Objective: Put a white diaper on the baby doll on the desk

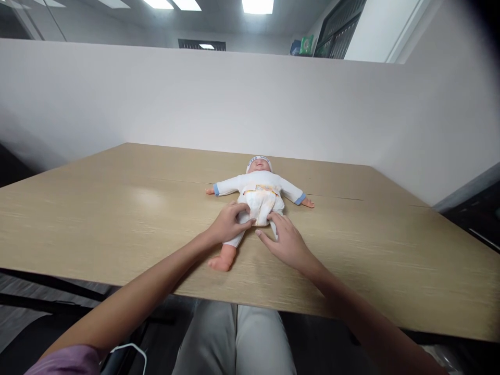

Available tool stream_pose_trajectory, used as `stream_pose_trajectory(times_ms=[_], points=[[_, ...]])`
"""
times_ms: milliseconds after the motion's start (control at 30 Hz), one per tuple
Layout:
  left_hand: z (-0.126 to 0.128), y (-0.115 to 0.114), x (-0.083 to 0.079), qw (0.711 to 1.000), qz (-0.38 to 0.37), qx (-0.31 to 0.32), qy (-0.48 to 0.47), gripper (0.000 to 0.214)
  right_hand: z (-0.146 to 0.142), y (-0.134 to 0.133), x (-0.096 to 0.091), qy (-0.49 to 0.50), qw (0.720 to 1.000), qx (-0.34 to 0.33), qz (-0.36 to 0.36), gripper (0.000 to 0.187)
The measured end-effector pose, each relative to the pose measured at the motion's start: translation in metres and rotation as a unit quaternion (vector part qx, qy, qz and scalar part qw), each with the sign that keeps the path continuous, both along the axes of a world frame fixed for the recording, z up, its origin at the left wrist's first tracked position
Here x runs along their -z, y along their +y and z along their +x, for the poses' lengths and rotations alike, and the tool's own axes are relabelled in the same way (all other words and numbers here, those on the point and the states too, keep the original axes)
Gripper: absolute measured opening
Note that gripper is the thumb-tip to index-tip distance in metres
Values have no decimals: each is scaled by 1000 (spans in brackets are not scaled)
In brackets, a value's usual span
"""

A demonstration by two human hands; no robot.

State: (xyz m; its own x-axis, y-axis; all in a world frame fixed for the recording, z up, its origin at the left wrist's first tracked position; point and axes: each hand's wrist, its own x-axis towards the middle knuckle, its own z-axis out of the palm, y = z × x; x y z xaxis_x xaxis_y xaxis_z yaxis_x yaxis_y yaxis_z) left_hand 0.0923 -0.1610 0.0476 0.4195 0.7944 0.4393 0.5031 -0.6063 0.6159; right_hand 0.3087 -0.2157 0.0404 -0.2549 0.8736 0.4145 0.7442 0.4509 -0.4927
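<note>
A baby doll [259,183] lies on its back on the wooden table [117,219], head away from me, arms spread, in a white top with blue cuffs and a white diaper [261,205]. My left hand [228,224] is closed on the doll's left thigh at the diaper's edge. My right hand [287,240] rests over the doll's other leg, fingers touching the diaper's lower edge. One bare foot [221,263] points toward me.
A white partition wall [195,99] stands behind the table and along its right side. The table's near edge runs just above my lap [234,338]. A white cable [130,349] hangs at lower left.
</note>
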Motion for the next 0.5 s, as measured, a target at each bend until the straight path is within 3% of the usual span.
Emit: stream_pose_trajectory(times_ms=[200, 400, 500], points=[[0, 1, 1, 998, -61, -24, -24, 24, -1, 3, -4, 19, 998, 34, -46, 27], [0, 4, 6, 980, -147, -15, -136, 40, 8, 16, -5, 179, 978, 60, -84, 38], [1, 5, 11, 963, -190, -9, -191, 54, 17, 18, -9, 187, 974, 75, -98, 33]])
